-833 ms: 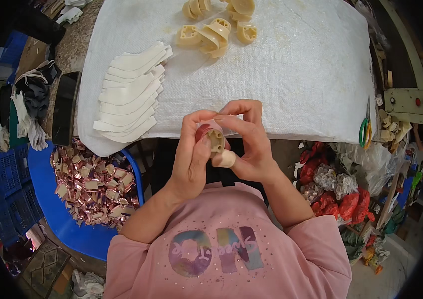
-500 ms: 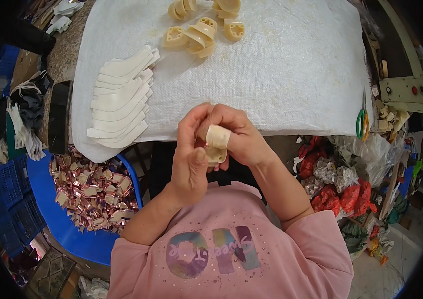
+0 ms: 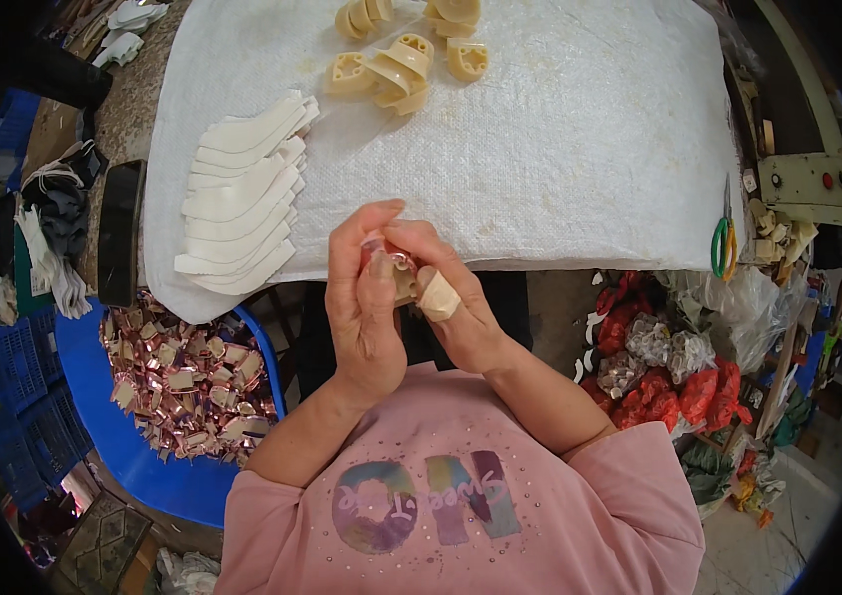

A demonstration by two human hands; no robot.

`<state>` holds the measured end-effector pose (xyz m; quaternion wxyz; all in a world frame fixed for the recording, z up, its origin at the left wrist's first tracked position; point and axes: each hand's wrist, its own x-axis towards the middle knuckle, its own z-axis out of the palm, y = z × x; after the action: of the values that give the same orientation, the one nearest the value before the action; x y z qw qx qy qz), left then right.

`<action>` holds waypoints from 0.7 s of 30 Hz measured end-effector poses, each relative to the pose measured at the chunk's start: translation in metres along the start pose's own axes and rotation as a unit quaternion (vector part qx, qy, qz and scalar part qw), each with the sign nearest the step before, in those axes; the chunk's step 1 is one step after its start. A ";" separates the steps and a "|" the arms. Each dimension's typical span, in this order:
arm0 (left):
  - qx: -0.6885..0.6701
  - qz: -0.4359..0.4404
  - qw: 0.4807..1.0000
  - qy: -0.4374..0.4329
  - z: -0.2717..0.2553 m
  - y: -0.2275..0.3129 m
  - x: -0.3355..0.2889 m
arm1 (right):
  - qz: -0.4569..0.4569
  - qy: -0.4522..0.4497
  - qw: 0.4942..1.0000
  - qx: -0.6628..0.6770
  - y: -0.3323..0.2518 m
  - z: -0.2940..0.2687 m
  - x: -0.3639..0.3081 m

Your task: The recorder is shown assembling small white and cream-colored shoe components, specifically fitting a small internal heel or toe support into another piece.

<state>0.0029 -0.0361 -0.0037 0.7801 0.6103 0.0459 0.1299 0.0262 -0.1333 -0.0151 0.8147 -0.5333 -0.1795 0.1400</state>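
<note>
Close to my body, at the near edge of the covered table, both hands are closed around a small cream plastic piece (image 3: 404,288) with a shiny pink part showing above it. My left hand (image 3: 366,307) grips it from the left, thumb pressed against its side. From the right, my right hand (image 3: 461,322) holds the same piece; a beige wrap (image 3: 439,297) covers its thumb. Fingers hide most of the piece, so its full shape does not show. Overlapping curved white strips (image 3: 242,198) lie on the table, left of my hands.
Cream plastic pieces (image 3: 401,74) sit at the far side of the white woven sheet (image 3: 560,149). A blue basin (image 3: 168,486) of shiny pink pieces (image 3: 193,382) stands left. Scissors (image 3: 721,248) lie at the right edge, above red bags (image 3: 674,397). A phone (image 3: 120,233) lies left.
Both hands have shifted slightly left and turned the piece. A shiny pink part now shows between the fingers, and the wrapped right thumb has moved lower.
</note>
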 end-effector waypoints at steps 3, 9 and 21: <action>0.001 0.018 1.000 -0.011 0.001 0.000 -0.005 | -0.034 -0.030 0.998 -0.049 0.001 -0.003 0.000; -0.076 -0.052 0.994 -0.055 0.001 0.008 -0.001 | -0.115 0.001 0.978 -0.172 0.002 -0.006 0.004; 0.110 0.037 0.978 -0.172 -0.016 0.002 -0.002 | 0.151 0.024 0.988 -0.002 -0.013 -0.005 0.012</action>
<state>-0.0026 -0.0214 -0.0055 0.6992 0.7068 -0.0971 0.0457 0.0393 -0.1378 -0.0034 0.7873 -0.5591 -0.0776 0.2481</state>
